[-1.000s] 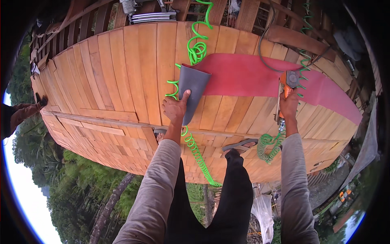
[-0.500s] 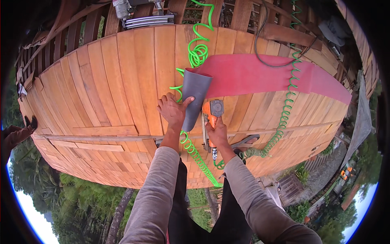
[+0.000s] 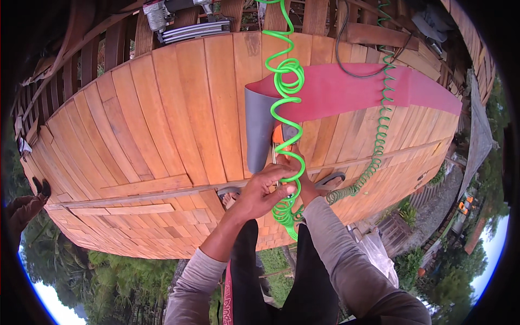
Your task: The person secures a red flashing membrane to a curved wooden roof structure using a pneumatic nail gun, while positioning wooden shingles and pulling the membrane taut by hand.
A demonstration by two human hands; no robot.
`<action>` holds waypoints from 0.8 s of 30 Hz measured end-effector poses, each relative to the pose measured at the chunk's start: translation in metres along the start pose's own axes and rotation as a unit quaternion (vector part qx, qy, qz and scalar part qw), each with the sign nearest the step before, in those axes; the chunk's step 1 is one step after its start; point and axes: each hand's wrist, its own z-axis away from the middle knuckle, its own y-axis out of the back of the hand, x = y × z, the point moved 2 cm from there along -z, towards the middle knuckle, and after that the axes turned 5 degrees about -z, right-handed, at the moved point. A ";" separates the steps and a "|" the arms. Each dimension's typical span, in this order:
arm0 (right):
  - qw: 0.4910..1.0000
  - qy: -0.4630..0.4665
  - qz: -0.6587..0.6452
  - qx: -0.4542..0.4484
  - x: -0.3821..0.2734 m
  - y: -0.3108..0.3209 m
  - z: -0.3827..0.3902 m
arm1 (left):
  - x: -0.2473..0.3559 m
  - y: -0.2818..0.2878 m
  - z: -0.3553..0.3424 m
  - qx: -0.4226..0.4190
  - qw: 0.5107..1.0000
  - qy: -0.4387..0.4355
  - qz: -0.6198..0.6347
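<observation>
In the head view, the left hand (image 3: 264, 188) is bent at the near middle, fingers and thumb closing around the bright green coiled hose (image 3: 295, 99), which runs from the far edge down toward the person. Just right of it, the right hand (image 3: 306, 181) grips an orange power tool (image 3: 278, 134), partly hidden behind the hose. The tool lies just right of the folded end of a red sheet (image 3: 346, 92), whose grey underside shows there; the sheet stretches to the right across curved wooden planking (image 3: 162, 119).

A dark green coiled hose (image 3: 378, 147) crosses the sheet farther right, and a black cable (image 3: 374, 75) loops over its far edge. A silver tool (image 3: 157, 16) sits at the far left, on brown slats (image 3: 143, 35). Another person's shoe (image 3: 43, 187) rests at the left edge. A sandal (image 3: 331, 177) shows right of the right hand.
</observation>
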 end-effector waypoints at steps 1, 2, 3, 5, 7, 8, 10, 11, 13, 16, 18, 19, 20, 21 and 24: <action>0.998 0.003 -0.062 -0.008 -0.003 0.002 -0.001 | -0.014 -0.005 -0.002 0.036 0.998 0.003 0.045; 0.993 -0.021 -0.112 -0.028 0.012 0.014 -0.004 | -0.026 -0.014 -0.007 0.070 0.993 -0.001 0.095; 0.990 -0.057 -0.118 -0.053 0.004 -0.002 -0.001 | -0.066 0.005 -0.003 0.165 0.960 0.077 0.210; 0.980 -0.127 -0.117 -0.096 -0.019 -0.017 0.004 | -0.134 0.043 0.014 0.291 0.881 0.197 0.316; 0.985 -0.093 -0.089 -0.119 -0.019 -0.013 -0.007 | -0.183 0.049 0.023 0.274 0.861 0.284 0.320; 0.984 -0.080 -0.072 -0.139 -0.033 -0.022 -0.011 | -0.203 0.054 0.038 0.237 0.861 0.322 0.313; 0.988 -0.037 -0.044 -0.145 -0.045 -0.027 -0.020 | -0.223 0.054 0.044 0.193 0.873 0.353 0.275; 0.991 0.027 -0.039 -0.123 -0.049 -0.035 -0.028 | -0.230 0.059 0.046 0.196 0.888 0.344 0.236; 0.993 0.071 -0.012 -0.098 -0.028 -0.027 -0.044 | -0.225 0.034 0.037 0.236 0.873 0.368 0.215; 0.992 0.088 0.001 -0.088 -0.045 -0.026 -0.042 | -0.226 0.034 0.069 0.311 0.923 0.206 0.096; 0.995 0.054 -0.008 -0.081 -0.052 -0.004 -0.037 | -0.213 0.023 0.084 0.347 0.924 0.157 -0.030; 0.996 0.034 -0.006 -0.079 -0.056 0.008 -0.033 | -0.203 0.020 0.088 0.366 0.917 0.131 -0.093; 0.997 0.013 -0.006 -0.077 -0.055 0.016 -0.027 | -0.207 0.044 0.097 0.421 0.874 0.187 -0.152; 0.997 0.034 0.014 -0.062 -0.057 0.025 -0.023 | -0.213 0.084 0.102 0.474 0.820 0.242 -0.210; 0.994 0.085 0.052 -0.035 -0.037 0.039 -0.016 | -0.234 0.210 0.110 0.505 0.735 0.328 -0.312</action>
